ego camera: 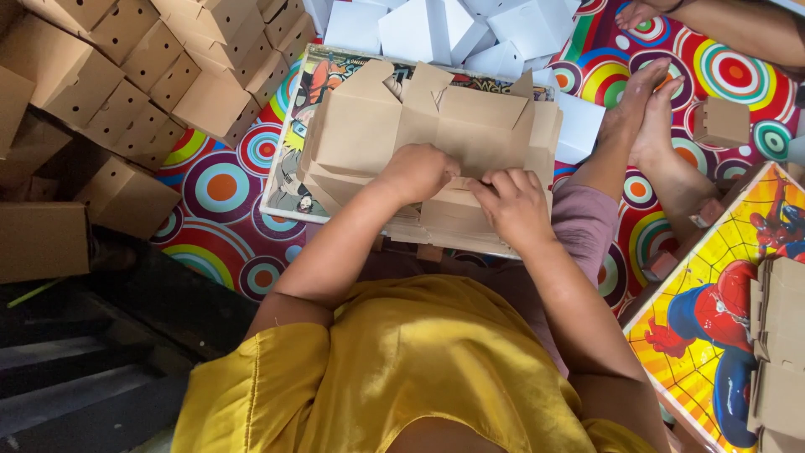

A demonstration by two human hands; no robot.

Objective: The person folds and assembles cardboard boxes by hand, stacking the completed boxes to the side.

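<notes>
A floor mat [220, 186] of bright concentric rings spreads under everything, and to the person's left a heap of folded brown cartons [142, 63] climbs toward the corner, with a cluster of white boxes [436, 29] at the far edge. On the person's lap rests a flat board printed with cartoon figures [289, 164], serving as the surface, and across it lies a stack of flat brown cardboard box blanks [419, 138], their long axis running left to right in front of the person, flaps and cut tabs pointing away. Both hands meet at the near edge of the top blank: the left hand [417, 172] is curled down on it with its fingers tucked under, so I cannot tell how tightly they close, while the right hand [513, 204] bends its fingers [501, 181] onto a narrow near flap, pinching it against the thumb. The blank reaches away from the fingers, both hands about equally near. Another person's bare feet [650, 126] rest on the mat to the right, beside one small made-up carton [721, 122].
</notes>
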